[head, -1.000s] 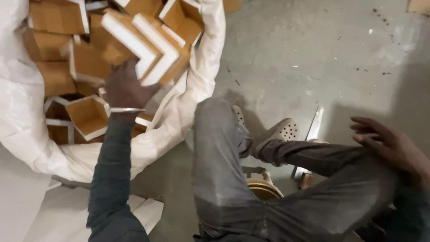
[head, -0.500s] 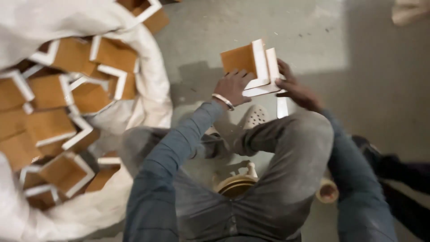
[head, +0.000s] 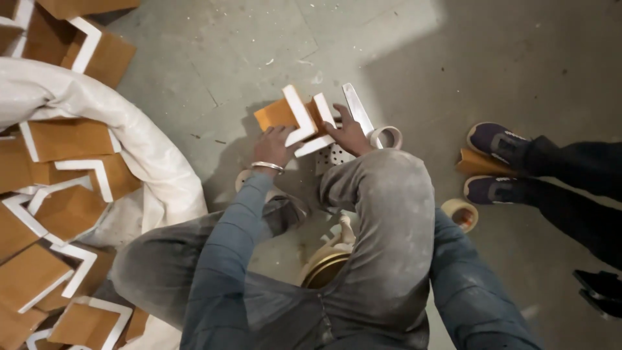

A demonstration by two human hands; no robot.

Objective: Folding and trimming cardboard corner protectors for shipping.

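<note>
Gripping a stack of white-edged brown corner pieces (head: 295,120) above the concrete floor (head: 453,58), the left hand (head: 275,146) and right hand (head: 350,134) now clasp it from both sides; a second ago the left hand was reaching into the white sack (head: 149,162) alone.

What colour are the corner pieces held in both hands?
Orange-brown faces with white edges; the corner pieces show best in the head view.

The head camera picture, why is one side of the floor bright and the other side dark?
In the head view, light falls on the upper left floor; a big shadow darkens the right side. The hands and the brown and white corner pieces look sharp, not blurred.
</note>
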